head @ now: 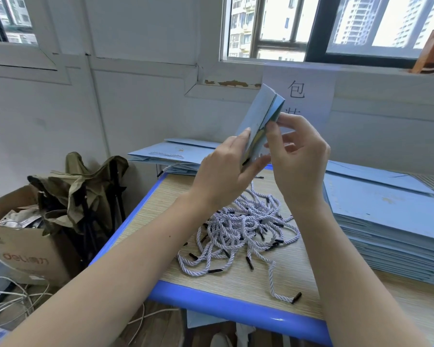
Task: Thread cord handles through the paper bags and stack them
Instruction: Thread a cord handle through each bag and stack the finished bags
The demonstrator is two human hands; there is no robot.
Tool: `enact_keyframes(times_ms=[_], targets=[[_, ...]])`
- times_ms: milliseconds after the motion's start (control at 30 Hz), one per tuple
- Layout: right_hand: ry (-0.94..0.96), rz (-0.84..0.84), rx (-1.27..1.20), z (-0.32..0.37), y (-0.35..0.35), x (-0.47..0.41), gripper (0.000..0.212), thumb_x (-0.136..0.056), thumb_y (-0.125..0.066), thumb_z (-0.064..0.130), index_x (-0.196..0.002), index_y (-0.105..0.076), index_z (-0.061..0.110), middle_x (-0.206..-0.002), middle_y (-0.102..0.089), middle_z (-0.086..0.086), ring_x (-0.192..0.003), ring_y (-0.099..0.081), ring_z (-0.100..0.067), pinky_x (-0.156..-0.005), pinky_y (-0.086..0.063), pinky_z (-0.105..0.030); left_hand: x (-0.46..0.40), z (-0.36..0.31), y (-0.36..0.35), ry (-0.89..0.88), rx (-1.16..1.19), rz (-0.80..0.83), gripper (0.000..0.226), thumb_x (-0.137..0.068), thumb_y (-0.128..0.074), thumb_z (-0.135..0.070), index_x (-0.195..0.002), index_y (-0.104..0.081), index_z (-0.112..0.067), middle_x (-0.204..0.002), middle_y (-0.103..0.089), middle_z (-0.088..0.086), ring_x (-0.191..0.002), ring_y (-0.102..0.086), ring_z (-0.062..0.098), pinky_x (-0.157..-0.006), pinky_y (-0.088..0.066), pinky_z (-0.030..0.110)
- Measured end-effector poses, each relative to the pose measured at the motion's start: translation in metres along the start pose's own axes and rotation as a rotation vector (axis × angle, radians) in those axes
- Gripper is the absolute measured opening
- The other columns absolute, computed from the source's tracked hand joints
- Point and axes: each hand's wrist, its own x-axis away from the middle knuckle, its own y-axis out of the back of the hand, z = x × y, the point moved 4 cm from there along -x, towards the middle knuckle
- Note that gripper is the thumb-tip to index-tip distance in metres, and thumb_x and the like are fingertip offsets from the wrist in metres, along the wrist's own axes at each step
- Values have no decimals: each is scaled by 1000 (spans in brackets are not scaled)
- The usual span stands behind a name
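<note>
Currently, head view only. I have the flat pale-blue paper bag (257, 116) raised edge-on above the far part of the wood-grain table with the blue rim (218, 303), mouth end toward me, presumably so the punched holes face the camera. My left hand (227, 171) grips the bag's near edge, thumb on one face and fingers curled behind; I judge this steadies it. My right hand (296, 156) pinches at the bag's rim with fingertips together. A twisted white cord handle (251, 190) hangs from below the hands toward the table, so I judge threading is under way; the hole itself is hidden by fingers.

Below, the loose pile of white twisted cords with black tips (246, 229) lies mid-table, within easy reach of either hand. The tall stack of flat blue bags (386, 221) sits along the right edge, probably unthreaded stock. A lower stack of blue bags with cords fitted (168, 156) rests at the far left corner, likely the finished pile. Off the table's left edge stand a brown cardboard box (23, 249) and an olive folding stool (83, 189).
</note>
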Motion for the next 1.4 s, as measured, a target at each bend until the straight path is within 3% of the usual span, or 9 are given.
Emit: enact_keyframes(times_ms=[200,333,467,567,733,933,1067,1233,1400], targets=[[-106,209,54,-4,-13,4,13,-89,-54,12,-87,-66,15,-76,-70,2,-72,-69,-22,-67,-58,-45,-1,0,5,-11,-6,-154,39,-102,-40,-15,-137,-53,-3,-95,-70,12,-74,-60,25,-65,-38,25],[-320,724,522,-34,-25,19,7,-89,-61,20,-92,-66,18,-86,-70,1,-80,-66,-21,-76,-56,-34,-3,1,12,1,99,-252,23,-103,-44,-7,-117,-59,3,-65,-41,-22,-56,-47,-6,-53,-30,8],[-379,1037,727,-43,-27,34,20,-89,-73,34,-99,-64,18,-98,-64,0,-91,-61,-21,-82,-55,-35,-3,2,19,-10,96,-362,26,-101,-48,-1,-122,-60,5,-68,-41,-23,-61,-46,-16,-58,-29,-3],[-342,1049,717,-41,-29,34,10,-93,-69,25,-91,-62,18,-91,-61,1,-86,-58,-20,-74,-49,-30,-2,0,26,-61,47,-421,28,-101,-49,-3,-126,-62,1,-78,-67,6,-70,-50,11,-65,-30,-4],[-369,929,667,-40,-28,28,3,-100,-52,16,-98,-54,15,-92,-62,-2,-78,-57,-20,-72,-50,-35,-1,5,29,-59,-127,-473,30,-98,-53,-7,-124,-66,-10,-96,-75,1,-70,-65,20,-58,-35,18],[-390,329,341,-23,-12,3,2,-98,-53,14,-100,-54,13,-81,-62,4,-76,-58,-12,-62,-40,-22,-4,9,23,-122,-407,-407,45,-76,-66,11,-116,-71,-8,-108,-75,5,-97,-72,24,-66,-55,28],[-425,-153,152,-16,20,-9,8,-97,-51,11,-103,-56,11,-76,-53,12,-68,-50,-1,-60,-34,-17,-4,7,7,-42,-459,-17,52,-79,-53,11,-123,-66,-14,-112,-71,10,-107,-66,30,-81,-53,39],[-438,66,258,-29,14,-8,21,-94,-51,13,-103,-70,14,-82,-71,5,-81,-65,-14,-74,-49,-26,10,18,-25,-47,-432,646,35,-101,-53,-25,-136,-55,-25,-137,-57,4,-131,-47,24,-105,-38,40],[-527,357,206,-41,-3,2,18,-92,-59,9,-96,-76,16,-80,-76,3,-52,-52,3,-60,-43,-23,8,26,-22,29,-292,609,44,-94,-57,-54,-127,-63,-27,-127,-65,-1,-118,-56,23,-97,-45,40]])
